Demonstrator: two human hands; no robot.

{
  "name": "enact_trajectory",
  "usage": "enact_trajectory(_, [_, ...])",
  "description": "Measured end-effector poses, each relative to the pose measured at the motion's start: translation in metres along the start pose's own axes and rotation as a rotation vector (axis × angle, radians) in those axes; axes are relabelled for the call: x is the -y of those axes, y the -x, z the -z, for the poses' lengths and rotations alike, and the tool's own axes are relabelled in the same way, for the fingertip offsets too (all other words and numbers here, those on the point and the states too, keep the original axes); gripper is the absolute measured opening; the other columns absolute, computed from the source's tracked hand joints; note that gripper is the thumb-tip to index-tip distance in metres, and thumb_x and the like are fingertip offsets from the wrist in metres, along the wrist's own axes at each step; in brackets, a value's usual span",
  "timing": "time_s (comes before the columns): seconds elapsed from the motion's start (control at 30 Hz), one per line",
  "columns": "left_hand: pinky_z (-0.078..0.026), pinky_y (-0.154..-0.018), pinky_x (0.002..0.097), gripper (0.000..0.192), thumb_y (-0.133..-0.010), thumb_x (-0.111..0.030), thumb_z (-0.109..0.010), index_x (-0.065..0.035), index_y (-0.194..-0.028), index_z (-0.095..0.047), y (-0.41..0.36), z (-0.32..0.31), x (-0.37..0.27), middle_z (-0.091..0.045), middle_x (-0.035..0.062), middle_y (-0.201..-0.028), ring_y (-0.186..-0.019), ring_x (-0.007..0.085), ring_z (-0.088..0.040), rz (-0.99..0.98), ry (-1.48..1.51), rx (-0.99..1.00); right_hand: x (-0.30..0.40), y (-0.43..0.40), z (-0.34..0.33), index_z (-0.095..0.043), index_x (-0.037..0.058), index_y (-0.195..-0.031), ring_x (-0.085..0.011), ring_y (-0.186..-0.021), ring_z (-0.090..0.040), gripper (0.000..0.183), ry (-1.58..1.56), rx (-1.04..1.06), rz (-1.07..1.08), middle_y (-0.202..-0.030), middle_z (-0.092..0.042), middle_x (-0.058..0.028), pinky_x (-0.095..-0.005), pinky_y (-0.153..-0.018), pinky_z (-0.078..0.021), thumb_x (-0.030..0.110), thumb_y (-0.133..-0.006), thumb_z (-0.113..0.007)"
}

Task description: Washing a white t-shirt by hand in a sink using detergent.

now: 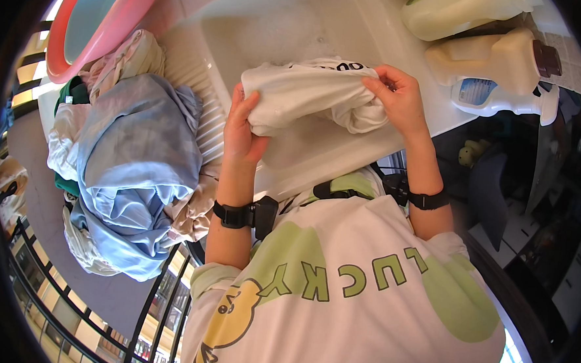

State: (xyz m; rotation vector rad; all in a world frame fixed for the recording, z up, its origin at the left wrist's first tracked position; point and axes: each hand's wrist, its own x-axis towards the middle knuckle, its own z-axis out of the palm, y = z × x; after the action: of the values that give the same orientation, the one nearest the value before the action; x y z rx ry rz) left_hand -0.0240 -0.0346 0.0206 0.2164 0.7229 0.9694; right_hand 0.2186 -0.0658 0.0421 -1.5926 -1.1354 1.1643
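Note:
A white garment (294, 100) with dark lettering is stretched between my hands over the basin of a white laundry sink (296, 167). My left hand (244, 125) grips its left end, the thumb lying on the near face of the cloth. At the other end, my right hand (398, 96) pinches the fabric between thumb and fingers. A bunched fold of the same garment hangs below my right hand. Cloudy, sudsy water (288, 31) fills the far part of the basin. What the fingers do behind the cloth is hidden.
Left of the basin, a heap of clothes (135, 144) covers part of a ribbed washboard (210, 123). A pink basin (106, 29) stands behind the heap. Several bottles, among them a beige jug (484, 58) and a clear bottle (497, 98), line the sink's right side. Black railings (145, 317) run at lower left.

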Motion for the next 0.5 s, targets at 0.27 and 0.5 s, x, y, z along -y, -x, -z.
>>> enact_trajectory(0.27, [-0.044,-0.083,0.0332,0.044,-0.079,-0.017,-0.056,-0.0023,-0.118,-0.042,-0.014,-0.003,0.026,-0.052,0.0100,-0.110,-0.098,0.0208,-0.053,0.385,-0.074,0.104,0.002,0.004,-0.015,-0.061,0.0024,-0.082,-0.0010,-0.057,-0.044,0.008,0.039,0.177,0.037,-0.065,-0.054,0.0053,-0.0175,-0.052,-0.0360,0.007,-0.076,-0.062])
enact_trajectory(0.5, [-0.046,-0.081,0.0353,0.045,-0.075,-0.011,-0.055,0.0003,-0.116,-0.042,-0.015,-0.004,-0.004,-0.054,0.0126,-0.106,-0.095,0.0238,-0.055,0.116,-0.105,0.027,0.001,-0.001,-0.008,-0.061,0.0031,-0.084,-0.0017,-0.055,-0.041,0.013,0.164,0.267,-0.082,-0.062,-0.050,0.0052,-0.0171,-0.052,-0.0344,0.010,-0.074,-0.064])
